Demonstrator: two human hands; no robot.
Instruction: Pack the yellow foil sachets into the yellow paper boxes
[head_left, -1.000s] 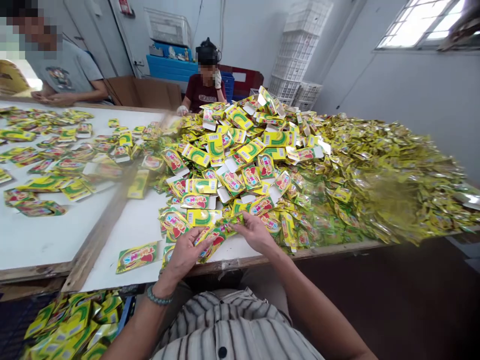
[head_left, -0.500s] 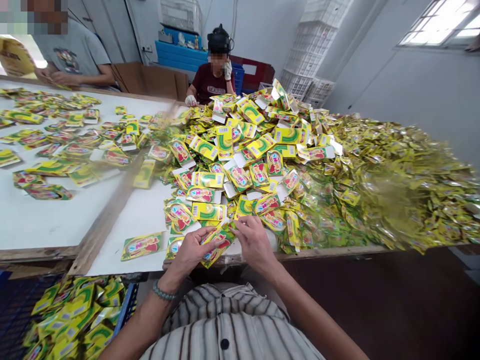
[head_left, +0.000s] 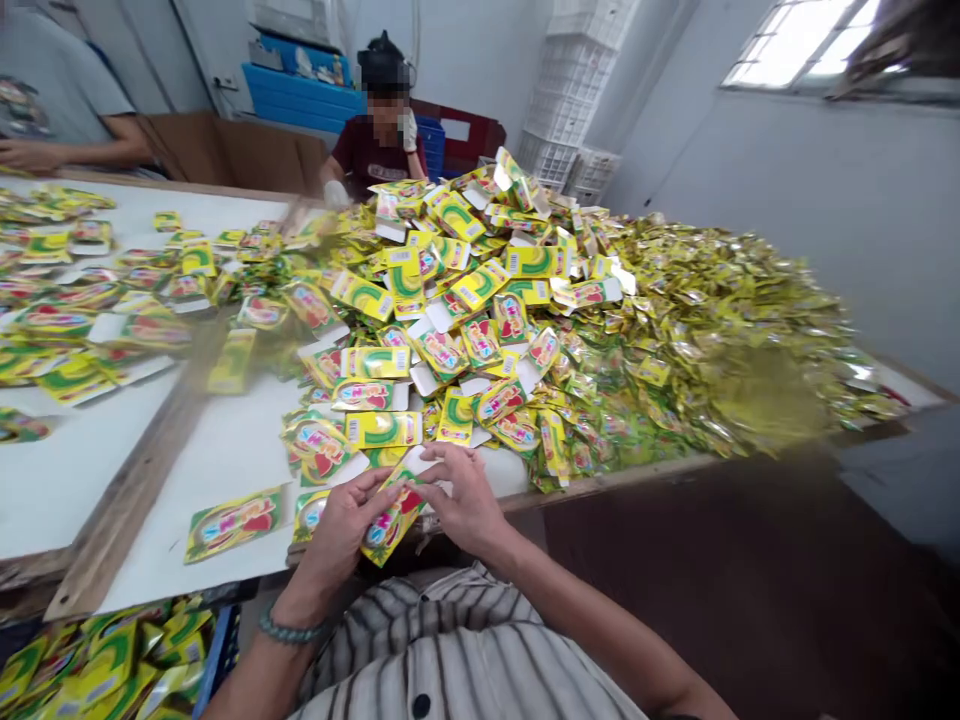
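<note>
A small yellow and green cardboard box (head_left: 391,522) with a red heart-like print is tilted between my hands at the table's front edge. My left hand (head_left: 349,520) grips it along its left side, thumb across the printed face. At its upper end, the fingers of my right hand (head_left: 457,495) are closed on the box beside a white flap (head_left: 414,460). Whether anything is inside the box cannot be seen. Just beyond my hands lies a heap of similar boxes (head_left: 382,428), several with white flaps sticking out. A single flat box (head_left: 236,524) lies to the left of my left hand.
Shiny foil sachets (head_left: 697,300) form a large pile on the right. A wooden strip (head_left: 139,470) divides the white tabletop (head_left: 172,540). A blue crate (head_left: 217,650) of packets stands below left. Across the table sits a person (head_left: 382,150); another person (head_left: 60,100) is at far left.
The view has turned right, so things sit further left. Around the box's upper end my right fingers have shifted, and its white flap now shows. Both hands still hold the box.
</note>
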